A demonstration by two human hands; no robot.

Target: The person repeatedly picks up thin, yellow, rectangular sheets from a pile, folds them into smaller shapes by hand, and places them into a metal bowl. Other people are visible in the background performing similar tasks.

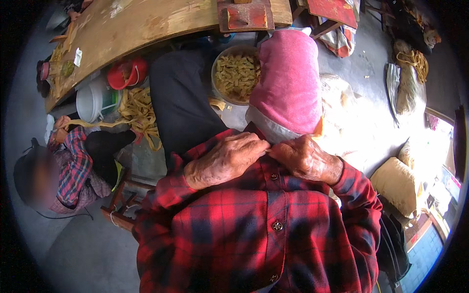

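Note:
My left hand (229,160) and my right hand (307,158) meet at the fingertips before my chest, fingers curled inward. A thin tan strip (318,126) sticks up beyond the right hand's knuckles, bright in the sun. At the meeting fingertips a tiny pale sliver shows, mostly covered by the fingers; what the left hand pinches is hidden. Just past the hands, a pink cloth (287,80) with a grey edge covers my right knee. Beyond my dark-trousered left leg (181,99) stands a round basin (240,102) full of short tan folded pieces (236,75).
A wooden table (154,22) spans the front. Under it stand a red bucket (121,78) and a white bucket (87,102), beside a heap of long tan strips (137,110). At left a seated person (73,168) holds one strip. A wooden stool (119,212) and a sack (395,186) flank me.

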